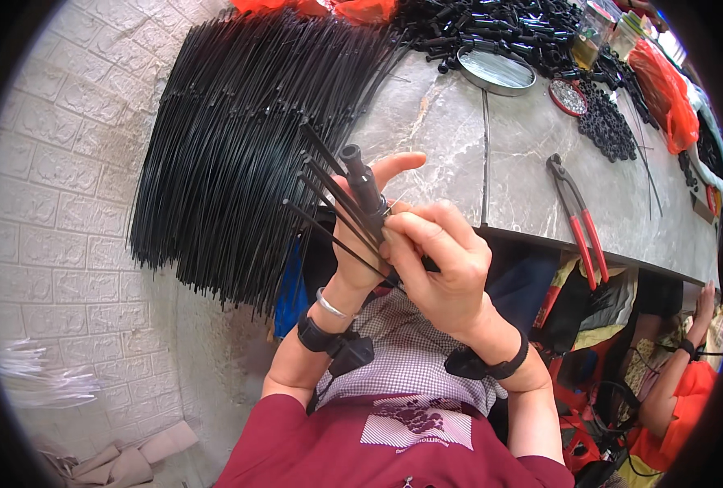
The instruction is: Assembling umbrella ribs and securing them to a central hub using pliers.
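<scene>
My left hand [353,264] is closed around a black tubular fitting [363,187] with a wider collar at its top end. Several thin black rods [322,180] are held in the same hand, slanting up to the left beside the fitting. The left index finger stretches out behind the fitting. My right hand [451,256] pinches thumb and forefinger together against the fitting's side. A tiny thin metallic piece shows at these fingertips, too small to make out. Both hands are in the air in front of the table's near edge.
A thick bundle of black rods [223,154] covers the left of the grey table [434,122]. At the back lie black fittings [491,28], a round silver tray [497,71] and a red dish [568,98]. Red-handled pliers [579,220] overhang the front edge. Another person's arm [666,374] is at right.
</scene>
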Demonstrator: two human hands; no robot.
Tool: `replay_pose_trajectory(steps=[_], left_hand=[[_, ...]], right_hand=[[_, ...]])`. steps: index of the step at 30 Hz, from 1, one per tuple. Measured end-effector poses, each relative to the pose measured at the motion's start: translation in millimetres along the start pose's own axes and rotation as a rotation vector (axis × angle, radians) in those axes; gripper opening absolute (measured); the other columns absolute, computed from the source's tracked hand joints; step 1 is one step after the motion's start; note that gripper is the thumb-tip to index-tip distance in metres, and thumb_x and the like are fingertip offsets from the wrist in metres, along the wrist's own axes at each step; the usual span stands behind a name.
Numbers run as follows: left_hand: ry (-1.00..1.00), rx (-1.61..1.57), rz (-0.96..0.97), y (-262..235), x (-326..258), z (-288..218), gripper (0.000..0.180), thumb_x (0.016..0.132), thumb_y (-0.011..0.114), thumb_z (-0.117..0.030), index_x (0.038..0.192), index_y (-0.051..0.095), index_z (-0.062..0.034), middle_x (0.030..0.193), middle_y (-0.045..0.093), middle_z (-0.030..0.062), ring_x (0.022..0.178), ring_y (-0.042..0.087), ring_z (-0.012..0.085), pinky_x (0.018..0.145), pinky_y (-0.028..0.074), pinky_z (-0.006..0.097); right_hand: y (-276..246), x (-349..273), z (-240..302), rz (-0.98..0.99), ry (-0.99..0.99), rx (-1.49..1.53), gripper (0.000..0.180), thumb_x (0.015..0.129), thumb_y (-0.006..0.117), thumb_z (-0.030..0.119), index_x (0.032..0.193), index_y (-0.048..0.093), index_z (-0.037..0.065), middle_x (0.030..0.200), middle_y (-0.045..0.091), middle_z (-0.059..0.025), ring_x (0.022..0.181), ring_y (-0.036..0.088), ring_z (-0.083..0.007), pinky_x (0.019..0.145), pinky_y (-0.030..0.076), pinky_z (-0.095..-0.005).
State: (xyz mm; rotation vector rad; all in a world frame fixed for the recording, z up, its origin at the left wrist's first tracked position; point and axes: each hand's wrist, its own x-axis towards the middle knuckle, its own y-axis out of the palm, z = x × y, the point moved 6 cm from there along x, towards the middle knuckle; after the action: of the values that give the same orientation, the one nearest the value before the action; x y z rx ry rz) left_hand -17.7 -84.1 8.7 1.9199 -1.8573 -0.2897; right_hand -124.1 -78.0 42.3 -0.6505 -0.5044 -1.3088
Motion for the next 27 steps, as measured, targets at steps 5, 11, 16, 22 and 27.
replay_pose_trajectory(steps=[5,11,16,22,27], left_hand=[[-0.122,-0.281,0.070,6,-3,3,0.089,0.089,0.032,-0.067,0.134,0.030,0.0102,0.048,0.042,-0.0033,0.039,0.032,0.0026,0.037,0.022,0.018],[-0.107,-0.306,0.106,7,-6,1,0.090,0.090,0.035,-0.064,0.139,0.023,0.0100,0.048,0.041,-0.0035,0.039,0.033,0.0016,0.037,0.025,0.016],[-0.146,-0.100,0.083,9,-6,5,0.091,0.089,0.034,-0.066,0.138,0.025,0.0103,0.047,0.040,-0.0051,0.038,0.033,0.0008,0.037,0.026,0.015],[-0.245,-0.270,0.163,10,-12,12,0.100,0.085,0.024,-0.074,0.140,0.022,0.0089,0.046,0.038,-0.0062,0.036,0.030,0.0009,0.034,0.019,0.018],[-0.209,-0.385,0.183,6,-9,15,0.093,0.089,0.028,-0.069,0.142,0.017,0.0060,0.046,0.038,-0.0047,0.036,0.028,0.0022,0.034,0.020,0.019]], right_hand=[[-1,-2,-9,-0.025,0.226,0.274,0.014,0.077,0.064,-0.008,0.090,0.062,-0.002,0.081,0.060,-0.0067,0.061,0.065,-0.0111,0.052,0.050,-0.0208],[1,-5,-23,0.094,0.537,0.513,0.011,0.082,0.062,-0.006,0.091,0.055,-0.005,0.079,0.059,-0.0068,0.068,0.068,-0.0125,0.054,0.052,-0.0191],[2,-5,-21,0.131,0.673,0.708,0.012,0.084,0.059,-0.006,0.093,0.051,-0.005,0.080,0.059,-0.0070,0.070,0.068,-0.0146,0.057,0.055,-0.0207],[-1,1,-25,0.241,0.687,0.681,0.017,0.083,0.059,-0.007,0.095,0.047,-0.004,0.080,0.056,-0.0056,0.069,0.065,-0.0140,0.061,0.058,-0.0231],[-1,-3,-32,0.160,0.685,0.679,0.021,0.083,0.061,-0.004,0.100,0.048,-0.004,0.085,0.052,-0.0045,0.071,0.059,-0.0094,0.064,0.057,-0.0239]])
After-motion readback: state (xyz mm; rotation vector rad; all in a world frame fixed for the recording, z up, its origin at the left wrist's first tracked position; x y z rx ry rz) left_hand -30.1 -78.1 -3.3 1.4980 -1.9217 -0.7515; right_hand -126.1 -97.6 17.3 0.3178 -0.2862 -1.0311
